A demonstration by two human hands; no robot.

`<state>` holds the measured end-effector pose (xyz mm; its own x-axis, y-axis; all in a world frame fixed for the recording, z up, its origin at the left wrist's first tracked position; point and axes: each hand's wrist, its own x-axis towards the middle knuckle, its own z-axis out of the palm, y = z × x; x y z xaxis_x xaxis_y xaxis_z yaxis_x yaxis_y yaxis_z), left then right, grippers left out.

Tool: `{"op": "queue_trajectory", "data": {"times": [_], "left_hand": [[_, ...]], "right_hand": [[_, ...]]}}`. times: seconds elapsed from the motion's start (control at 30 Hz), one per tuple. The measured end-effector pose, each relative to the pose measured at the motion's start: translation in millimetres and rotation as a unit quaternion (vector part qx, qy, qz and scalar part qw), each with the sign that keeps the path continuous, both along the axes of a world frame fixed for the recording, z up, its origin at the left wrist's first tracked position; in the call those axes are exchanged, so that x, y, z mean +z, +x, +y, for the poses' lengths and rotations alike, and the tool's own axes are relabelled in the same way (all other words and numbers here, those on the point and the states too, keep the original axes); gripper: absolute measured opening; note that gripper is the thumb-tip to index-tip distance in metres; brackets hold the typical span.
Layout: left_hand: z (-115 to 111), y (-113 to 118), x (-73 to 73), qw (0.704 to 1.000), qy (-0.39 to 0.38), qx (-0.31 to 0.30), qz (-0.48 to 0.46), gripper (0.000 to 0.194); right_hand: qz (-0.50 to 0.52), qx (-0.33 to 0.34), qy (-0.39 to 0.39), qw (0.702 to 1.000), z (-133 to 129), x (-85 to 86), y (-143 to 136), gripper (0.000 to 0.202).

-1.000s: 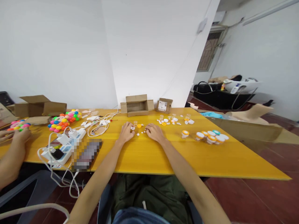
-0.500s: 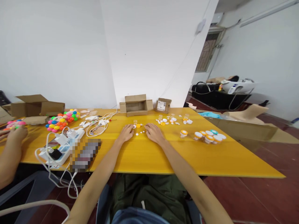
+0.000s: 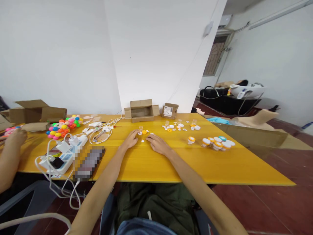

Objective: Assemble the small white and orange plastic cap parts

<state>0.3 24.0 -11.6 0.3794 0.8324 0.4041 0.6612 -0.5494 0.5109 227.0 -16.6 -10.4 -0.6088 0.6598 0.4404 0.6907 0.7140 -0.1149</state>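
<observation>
My left hand rests on the yellow table with its fingers stretched forward and apart. Its fingertips lie beside a white disc; whether they touch it I cannot tell. My right hand is open and palm down, fingers reaching left over the tabletop, partly hiding small white pieces beneath or just beyond them. Between my hands are an orange ring-shaped lid and a small white piece. Just behind them stands a small clear cup.
Loose white and orange parts lie back right; capped clear containers stand at right. Cardboard boxes line the wall. A power strip, cables and a phone lie left. Another person's hand is beside colourful balls.
My right hand has shifted left and nearer to me, over the spot where small white pieces lay visible. My left hand has barely moved.
</observation>
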Motion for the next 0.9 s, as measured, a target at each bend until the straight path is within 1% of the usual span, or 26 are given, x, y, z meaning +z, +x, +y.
{"op": "queue_trajectory", "data": {"times": [0.13,0.23,0.3,0.43,0.53,0.63,0.73,0.9], "left_hand": [[0,-1,0.9,1.0,-0.013,0.006,-0.006,0.054],[0,-3,1.8,1.0,-0.004,0.018,-0.006,0.052],[-1,-6,3.5,0.999,0.01,0.038,-0.012,0.05],[0,-13,8.1,0.994,0.041,0.097,-0.039,0.044],[1,-15,10.0,0.99,0.056,0.119,-0.041,0.041],[0,-12,9.2,0.993,0.05,0.11,-0.008,0.041],[-2,-6,5.8,0.996,0.029,0.079,0.043,0.041],[-6,-3,2.7,0.995,0.015,0.034,0.089,0.036]], "right_hand": [[0.01,0.009,0.003,1.0,1,-2.4,-1,0.04],[0.011,-0.01,0.01,1.0,1,-2.1,-2,0.039],[0.011,-0.034,0.014,0.999,0,-0.6,-3,0.038],[-0.002,-0.072,0.018,0.997,-2,1.6,-5,0.036],[0.002,-0.094,0.018,0.995,0,0.7,-5,0.037],[0.019,-0.123,0.008,0.992,4,-1.0,-3,0.038],[0.033,-0.149,-0.004,0.988,7,-1.0,-2,0.041],[0.024,-0.16,-0.02,0.987,6,5.6,-8,0.043]]}}
